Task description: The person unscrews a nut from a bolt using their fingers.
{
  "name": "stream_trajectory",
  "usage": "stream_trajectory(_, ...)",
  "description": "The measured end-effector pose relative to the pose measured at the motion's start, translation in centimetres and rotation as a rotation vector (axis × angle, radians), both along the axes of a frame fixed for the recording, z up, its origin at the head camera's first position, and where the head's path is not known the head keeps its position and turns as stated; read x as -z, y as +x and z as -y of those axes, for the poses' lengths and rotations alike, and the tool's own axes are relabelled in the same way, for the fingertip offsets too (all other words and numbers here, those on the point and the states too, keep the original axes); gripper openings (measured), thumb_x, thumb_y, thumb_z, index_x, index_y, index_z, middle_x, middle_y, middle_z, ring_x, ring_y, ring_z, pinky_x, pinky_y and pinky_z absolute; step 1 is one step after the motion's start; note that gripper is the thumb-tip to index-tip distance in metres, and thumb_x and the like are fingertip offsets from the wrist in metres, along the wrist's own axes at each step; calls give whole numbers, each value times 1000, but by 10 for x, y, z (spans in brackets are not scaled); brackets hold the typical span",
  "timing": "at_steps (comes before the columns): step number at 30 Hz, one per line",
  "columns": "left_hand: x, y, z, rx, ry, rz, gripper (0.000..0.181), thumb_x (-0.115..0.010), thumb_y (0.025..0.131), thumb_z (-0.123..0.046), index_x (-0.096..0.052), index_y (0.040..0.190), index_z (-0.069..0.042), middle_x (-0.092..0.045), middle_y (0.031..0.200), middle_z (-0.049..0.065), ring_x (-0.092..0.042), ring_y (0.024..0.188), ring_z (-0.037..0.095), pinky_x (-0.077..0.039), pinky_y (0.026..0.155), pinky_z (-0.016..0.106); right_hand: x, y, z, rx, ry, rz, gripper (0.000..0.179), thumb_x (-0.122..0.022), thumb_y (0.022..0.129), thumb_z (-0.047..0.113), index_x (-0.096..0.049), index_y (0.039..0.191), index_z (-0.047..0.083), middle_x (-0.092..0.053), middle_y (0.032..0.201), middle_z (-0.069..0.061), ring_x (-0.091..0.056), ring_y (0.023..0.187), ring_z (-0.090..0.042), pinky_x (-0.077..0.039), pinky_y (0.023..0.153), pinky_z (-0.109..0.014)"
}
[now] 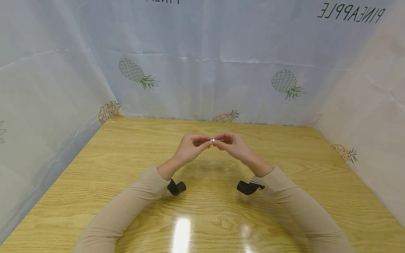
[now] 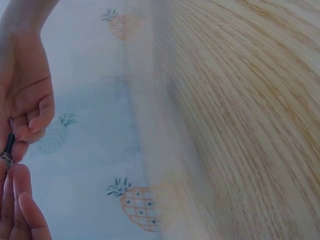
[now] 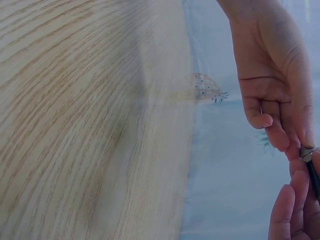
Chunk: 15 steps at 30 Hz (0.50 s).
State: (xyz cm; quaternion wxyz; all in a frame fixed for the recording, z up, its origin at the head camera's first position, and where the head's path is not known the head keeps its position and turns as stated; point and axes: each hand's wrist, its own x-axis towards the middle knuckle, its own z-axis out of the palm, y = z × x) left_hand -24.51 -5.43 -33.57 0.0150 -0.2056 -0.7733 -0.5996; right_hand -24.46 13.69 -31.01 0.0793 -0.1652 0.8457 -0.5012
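Both hands meet above the middle of the table, holding a small bolt (image 1: 213, 140) between them. The left hand (image 1: 190, 148) pinches its shiny end with thumb and fingertips. From the other side, the right hand (image 1: 235, 145) pinches the dark shank. In the right wrist view the bolt (image 3: 313, 172) shows a silvery faceted end and a dark threaded shank, partly covered by fingers. The left wrist view catches the bolt (image 2: 9, 147) at its edge. Whether the faceted end is the head or a nut, I cannot tell.
A wood-grain table (image 1: 209, 211) lies below the hands. White curtains (image 1: 202, 80) printed with pineapples enclose its back and sides. Black wrist mounts (image 1: 176, 188) hang by both sleeves, and light reflects off the near tabletop.
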Motion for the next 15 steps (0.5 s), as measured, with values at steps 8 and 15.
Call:
stream_trajectory(8, 0, -1, 0, -1, -2, 18, 24, -65, 89, -18, -70, 107, -3, -69, 106, 17, -69, 91, 24, -57, 79, 29, 2, -1, -1, 4, -16, -3, 28, -59, 93, 22, -61, 114, 4, -64, 109, -15, -63, 94, -18, -54, 87, -34)
stream_trajectory(15, 0, -1, 1, 3, -14, 9, 24, -64, 89, -17, -69, 107, -2, -70, 106, 17, -69, 90, 24, -57, 78, 29, 4, 0, 1, -1, -41, -11, 27, -60, 92, 20, -61, 114, 4, -63, 113, -16, -63, 100, -24, -51, 93, -43)
